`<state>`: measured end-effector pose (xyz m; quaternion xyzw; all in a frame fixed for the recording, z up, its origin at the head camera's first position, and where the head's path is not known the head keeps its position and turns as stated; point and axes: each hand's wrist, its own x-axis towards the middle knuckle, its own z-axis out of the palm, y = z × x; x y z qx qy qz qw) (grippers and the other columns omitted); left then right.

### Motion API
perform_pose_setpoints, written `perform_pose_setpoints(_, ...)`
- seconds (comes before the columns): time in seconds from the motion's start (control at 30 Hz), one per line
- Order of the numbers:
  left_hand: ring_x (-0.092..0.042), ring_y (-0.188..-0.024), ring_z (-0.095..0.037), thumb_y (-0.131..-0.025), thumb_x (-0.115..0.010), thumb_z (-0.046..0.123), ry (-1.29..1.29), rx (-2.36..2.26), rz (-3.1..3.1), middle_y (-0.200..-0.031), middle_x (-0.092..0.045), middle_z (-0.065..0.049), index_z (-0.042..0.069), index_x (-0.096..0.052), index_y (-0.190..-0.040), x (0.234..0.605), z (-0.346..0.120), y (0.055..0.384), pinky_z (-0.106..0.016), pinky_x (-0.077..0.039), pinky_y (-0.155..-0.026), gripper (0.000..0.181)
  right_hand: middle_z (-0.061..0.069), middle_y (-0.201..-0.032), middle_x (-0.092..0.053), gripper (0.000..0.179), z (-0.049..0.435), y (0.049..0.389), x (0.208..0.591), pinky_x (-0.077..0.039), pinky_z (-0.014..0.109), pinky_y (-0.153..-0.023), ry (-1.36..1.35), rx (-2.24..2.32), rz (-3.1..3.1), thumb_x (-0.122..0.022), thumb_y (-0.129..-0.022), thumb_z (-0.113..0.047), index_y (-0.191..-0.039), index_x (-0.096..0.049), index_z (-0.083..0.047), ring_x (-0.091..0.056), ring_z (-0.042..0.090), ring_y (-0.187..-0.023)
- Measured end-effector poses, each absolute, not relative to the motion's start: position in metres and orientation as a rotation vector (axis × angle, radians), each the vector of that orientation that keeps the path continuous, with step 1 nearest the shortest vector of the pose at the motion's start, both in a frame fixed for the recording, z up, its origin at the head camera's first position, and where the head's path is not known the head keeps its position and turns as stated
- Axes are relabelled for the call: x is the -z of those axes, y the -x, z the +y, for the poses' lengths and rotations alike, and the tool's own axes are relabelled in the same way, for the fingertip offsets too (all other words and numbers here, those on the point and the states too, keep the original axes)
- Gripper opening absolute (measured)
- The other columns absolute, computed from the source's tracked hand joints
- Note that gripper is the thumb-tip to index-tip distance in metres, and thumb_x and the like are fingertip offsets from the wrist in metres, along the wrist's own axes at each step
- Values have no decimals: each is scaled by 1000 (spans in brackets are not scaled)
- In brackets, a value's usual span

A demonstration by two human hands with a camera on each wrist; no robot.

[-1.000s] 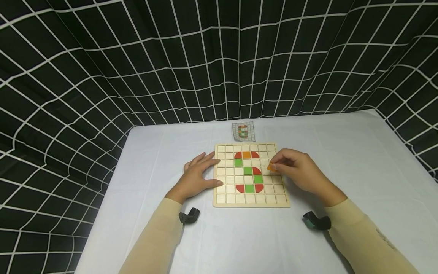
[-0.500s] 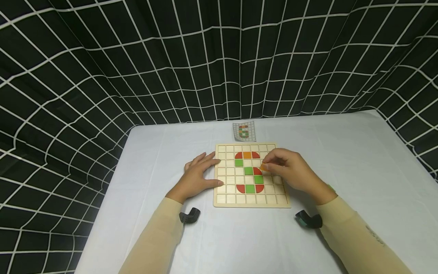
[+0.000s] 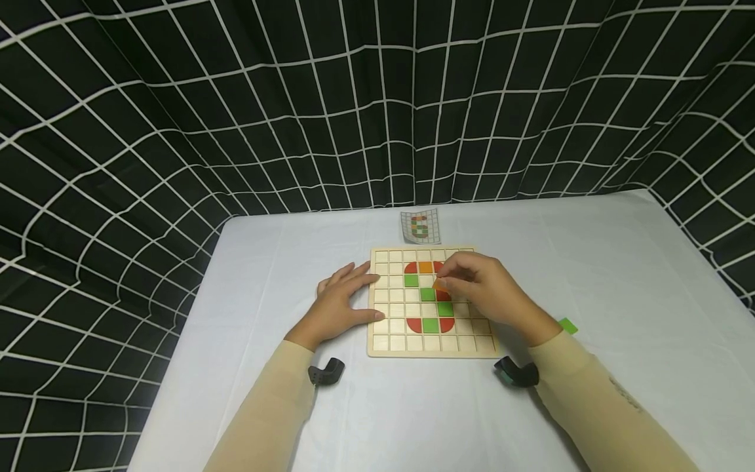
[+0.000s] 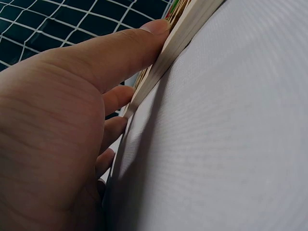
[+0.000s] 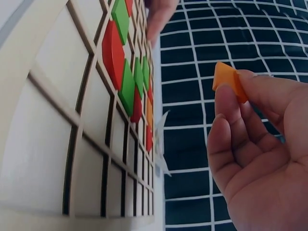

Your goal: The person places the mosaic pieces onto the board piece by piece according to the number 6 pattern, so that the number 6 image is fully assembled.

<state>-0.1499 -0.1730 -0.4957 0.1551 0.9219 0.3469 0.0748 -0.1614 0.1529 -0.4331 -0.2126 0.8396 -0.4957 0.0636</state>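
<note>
My right hand pinches an orange tile between thumb and fingertips, above the wooden grid board. In the right wrist view the tile is lifted off the board. On the board lie red quarter-round tiles, several green square tiles and an orange square tile, laid in a curved figure. The right hand covers part of its upper right. My left hand rests at the board's left edge with fingers spread, and its thumb lies on the rim.
Behind the board lies a small printed card with a coloured grid pattern. A loose green tile sits on the white tablecloth, beside the right wrist. A black curtain with white grid lines surrounds the back and sides.
My right hand has moved left over the board, carrying the orange tile from the right-hand columns toward the middle. The loose green tile has come into sight. The left hand stays still.
</note>
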Motion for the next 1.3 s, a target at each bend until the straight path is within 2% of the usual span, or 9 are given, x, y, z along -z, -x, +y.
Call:
perform_pose_setpoints(0.13, -14, -164, -19, -87, -91, 50, -463, -1042, 2764, -175, -32, 10, 27, -61, -156, 496, -173, 150, -51, -13, -123, 79, 1, -107, -72, 5, 147, 164, 434, -56, 38, -97, 652, 1496, 2527, -80, -102, -11, -102, -79, -16, -67, 22, -102)
perform_pose_setpoints(0.27, -14, -164, -20, -88, -91, 50, -460, -1037, 2760, -175, -32, 10, 27, -62, -156, 495, -172, 151, -52, -12, -124, 78, 1, -104, -73, 7, 140, 166, 435, -58, 33, -91, 682, 1511, 2514, -80, -101, -8, -101, -78, -14, -69, 22, -96)
perform_pose_setpoints(0.4, -13, -164, -20, -88, -91, 50, -453, -1029, 2758, -175, -32, 9, 27, -62, -156, 495, -171, 151, -51, -12, -123, 78, 2, -103, -73, 8, 134, 168, 436, -60, 35, -84, 686, 1540, 2488, -79, -101, -6, -99, -77, -14, -69, 24, -93)
perform_pose_setpoints(0.53, -13, -164, -20, -88, -91, 51, -454, -1033, 2755, -175, -32, 9, 27, -61, -156, 495, -172, 151, -51, -12, -124, 78, 2, -104, -72, 7, 129, 170, 436, -58, 37, -83, 699, 1550, 2481, -78, -102, -6, -99, -77, -13, -67, 25, -94)
perform_pose_setpoints(0.83, -13, -164, -18, -88, -91, 50, -463, -1036, 2749, -175, -32, 9, 27, -61, -156, 493, -172, 150, -50, -12, -124, 78, 1, -110, -73, 11, 120, 175, 440, -54, 47, -100, 712, 1547, 2469, -76, -103, -6, -100, -76, -16, -67, 24, -105)
perform_pose_setpoints(1.03, -13, -164, -20, -88, -91, 50, -460, -1028, 2755, -175, -32, 9, 27, -61, -156, 492, -172, 149, -50, -11, -124, 78, 1, -110, -73, 11, 115, 176, 440, -55, 47, -96, 712, 1563, 2450, -77, -103, -6, -100, -77, -16, -68, 24, -103)
perform_pose_setpoints(1.3, -13, -164, -18, -88, -91, 50, -467, -1016, 2759, -175, -32, 9, 27, -61, -156, 494, -173, 150, -49, -12, -123, 78, 0, -108, -74, 7, 109, 178, 445, -57, 40, -89, 715, 1562, 2452, -78, -102, -6, -104, -77, -13, -70, 23, -97)
